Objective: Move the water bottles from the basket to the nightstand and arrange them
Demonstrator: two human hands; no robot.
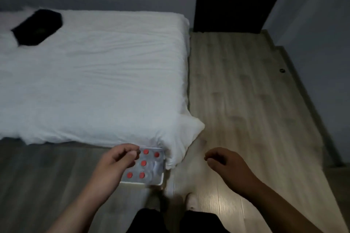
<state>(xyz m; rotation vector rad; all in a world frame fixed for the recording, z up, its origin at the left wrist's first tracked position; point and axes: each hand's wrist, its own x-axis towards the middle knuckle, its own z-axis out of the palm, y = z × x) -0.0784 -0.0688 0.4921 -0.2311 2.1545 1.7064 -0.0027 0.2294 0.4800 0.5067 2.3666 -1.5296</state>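
Looking straight down now, and the basket (161, 179) sits on the wooden floor (246, 100), a pale, shallow rectangular tub with a whitish rim. The water bottles (144, 163) are all inside it, standing upright and seen from above. Five round red caps show, over clear bodies packed close together. Two caps are at the far end of the basket, one in the middle, two at the near end. Details of the bottles below the caps are blurred.

The left hand (117, 161) hovers over the basket's left side and covers part of it. Its fingers are loosely curled in toward the thumb, with nothing visible in its grip. The right hand (225, 166) hangs well to the right of the basket, above bare floor. It is back-up, with fingers relaxed and drooping, and it holds nothing.

Just beyond the basket is the bed (94, 81), and its white rumpled sheet hangs down against the basket's far right corner. Far beyond the basket and to the left, a black object (37, 26) lies on the bed. Nearer than the basket, a pale foot (191, 200) shows on the floor.
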